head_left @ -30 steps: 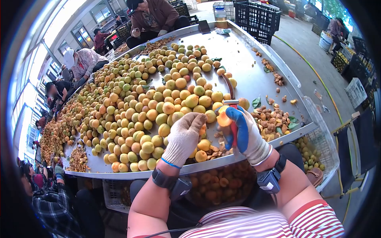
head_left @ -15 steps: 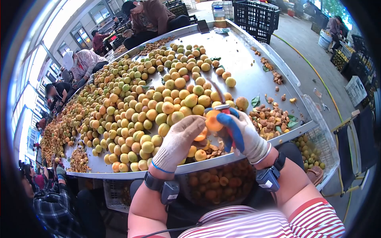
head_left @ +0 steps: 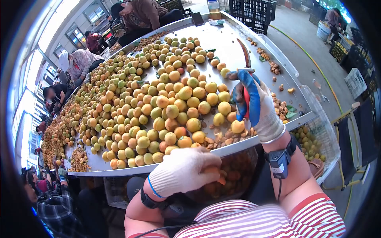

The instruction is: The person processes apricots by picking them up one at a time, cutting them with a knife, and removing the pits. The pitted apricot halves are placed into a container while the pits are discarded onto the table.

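My left hand [head_left: 190, 168], in a white knit glove, is below the table's front edge, above a crate [head_left: 238, 168] of orange fruit. Its fingers curl around an orange apricot half [head_left: 212, 171], partly hidden by the glove. My right hand [head_left: 256, 105], in a white glove with blue-coated fingers, grips the red handle of a curved knife [head_left: 247, 55] whose blade points up. Close to that hand are whole apricots [head_left: 237, 126] and a heap of brown pits [head_left: 228, 138] along the table's edge.
Yellow-green and orange apricots [head_left: 151, 107] spread over the metal table [head_left: 222, 39]. More pits [head_left: 281, 107] lie at right, near a clear crate of fruit [head_left: 307, 148]. Several people sit along the table's far and left sides. Black crates [head_left: 252, 16] stand behind.
My left hand has dropped from above the table edge to over the crate, taking orange fruit along. My right hand has moved apart, up and right, with the knife turned upright.
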The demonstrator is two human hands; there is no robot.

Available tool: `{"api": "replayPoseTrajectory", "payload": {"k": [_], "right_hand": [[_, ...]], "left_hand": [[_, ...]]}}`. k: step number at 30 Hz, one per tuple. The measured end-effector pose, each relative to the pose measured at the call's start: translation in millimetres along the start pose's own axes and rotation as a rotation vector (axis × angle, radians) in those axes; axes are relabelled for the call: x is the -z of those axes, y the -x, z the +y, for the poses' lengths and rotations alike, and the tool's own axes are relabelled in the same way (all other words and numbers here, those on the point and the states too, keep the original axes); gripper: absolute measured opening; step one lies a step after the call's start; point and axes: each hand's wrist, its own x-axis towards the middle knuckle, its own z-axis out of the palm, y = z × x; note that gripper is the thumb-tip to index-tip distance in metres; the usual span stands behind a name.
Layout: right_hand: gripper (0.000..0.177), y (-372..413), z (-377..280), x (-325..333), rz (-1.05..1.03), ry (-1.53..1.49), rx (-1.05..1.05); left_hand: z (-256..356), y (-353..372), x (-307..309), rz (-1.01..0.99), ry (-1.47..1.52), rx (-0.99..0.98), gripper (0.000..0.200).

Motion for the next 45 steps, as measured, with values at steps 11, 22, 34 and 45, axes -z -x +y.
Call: {"api": "replayPoseTrajectory", "payload": {"k": [11, 22, 34, 45], "right_hand": [[0.028, -10, 22, 5, -0.016, -0.04, 0.131], [0.028, -4, 38, -4, -0.127, -0.084, 0.013], [0.035, 10, 55, -36, -0.22, 0.104, -0.297], [0.028, 30, 32, -43, -0.209, -0.08, -0.188]], "left_hand": [[-54, -70, -9, 0.326, -0.465, 0.419, 0.034], [-56, -76, -2, 0.216, -0.485, 0.383, 0.043], [-57, -37, 17, 0.573, 0.443, -0.013, 0.052], [-45, -27, 4, 0.68, 0.782, -0.213, 0.064]]}}
